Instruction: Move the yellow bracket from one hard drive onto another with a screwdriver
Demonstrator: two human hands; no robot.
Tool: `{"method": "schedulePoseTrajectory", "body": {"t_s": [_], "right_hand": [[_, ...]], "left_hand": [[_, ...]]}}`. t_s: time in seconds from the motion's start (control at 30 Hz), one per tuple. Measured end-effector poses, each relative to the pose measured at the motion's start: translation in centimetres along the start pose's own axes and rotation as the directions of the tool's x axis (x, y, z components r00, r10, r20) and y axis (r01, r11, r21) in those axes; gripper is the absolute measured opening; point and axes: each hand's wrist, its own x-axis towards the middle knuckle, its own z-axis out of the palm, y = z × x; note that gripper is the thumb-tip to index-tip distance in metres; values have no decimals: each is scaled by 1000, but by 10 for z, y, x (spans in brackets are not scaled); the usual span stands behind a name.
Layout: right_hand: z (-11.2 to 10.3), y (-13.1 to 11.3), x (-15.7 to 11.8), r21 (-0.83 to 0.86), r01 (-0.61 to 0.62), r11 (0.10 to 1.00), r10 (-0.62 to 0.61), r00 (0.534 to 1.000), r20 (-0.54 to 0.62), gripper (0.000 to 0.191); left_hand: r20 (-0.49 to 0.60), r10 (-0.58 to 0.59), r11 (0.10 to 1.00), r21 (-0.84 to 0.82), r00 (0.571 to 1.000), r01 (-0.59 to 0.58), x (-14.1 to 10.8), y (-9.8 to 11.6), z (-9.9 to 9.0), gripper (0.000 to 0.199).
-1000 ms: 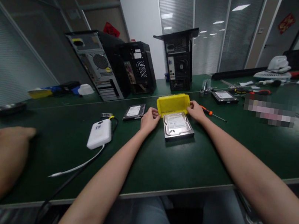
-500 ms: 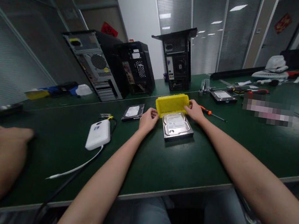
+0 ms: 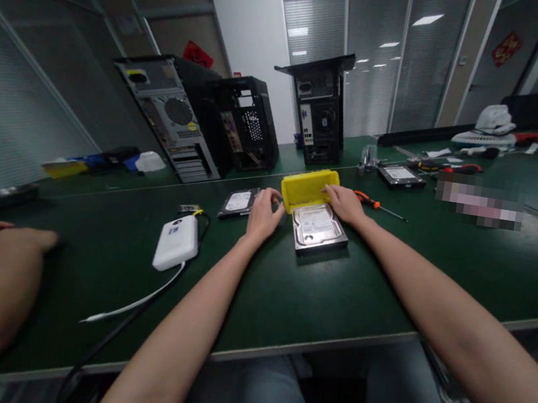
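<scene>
A hard drive (image 3: 315,227) lies flat on the green table in front of me, label side up. Just behind it a shallow yellow plastic case (image 3: 307,189) stands tilted up, its inner face toward me. My right hand (image 3: 345,203) rests at the case's right end, fingers stretched over its inner face. To the left of the case is my left hand (image 3: 263,215), fingers apart and holding nothing. A second hard drive (image 3: 238,202) lies beyond that hand, partly covered by it. An orange-handled screwdriver (image 3: 374,204) lies right of my right hand.
Computer towers (image 3: 175,113) stand at the back left, and another open tower (image 3: 318,114) at the back centre. A white device (image 3: 176,243) with cables lies left. Another hard drive (image 3: 401,175) and pliers (image 3: 456,169) lie right. Another person's arm (image 3: 4,283) reaches in at left.
My left hand has come off the case's left end, its fingers spreading. My right hand's fingers have slid inward over the case. The case and the hard drive have stayed put.
</scene>
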Motion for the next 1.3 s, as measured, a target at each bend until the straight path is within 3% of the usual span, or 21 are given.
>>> {"method": "schedulePoseTrajectory", "body": {"t_s": [0.17,0.33,0.43,0.6,0.73,0.93,1.13,1.3], "right_hand": [[6,5,4,-22,16,1000,-11,983,184,58],[7,5,9,-87,32,996,-6,961,278,63],[4,1,12,-136,56,989,-13,956,294,60],[-2,-10,13,-228,118,966,-56,964,261,46],[-5,-20,14,-262,180,948,-115,963,242,40],[6,-27,25,-238,269,933,-184,927,326,32],[21,-22,36,-233,256,938,-143,899,414,31],[19,-23,31,-246,238,940,-119,901,418,29]], "left_hand": [[52,-15,1000,-21,999,16,-1,4,-3,13],[81,-53,999,10,995,52,-2,3,0,14],[116,-56,997,59,992,50,-4,2,2,12],[215,37,996,74,976,-54,-4,3,4,20],[236,22,996,75,971,-41,-3,2,5,26],[255,29,997,69,966,-48,-3,1,5,29],[264,14,998,63,964,-31,-2,3,5,31],[250,4,998,63,968,-20,-3,0,7,30]]}}
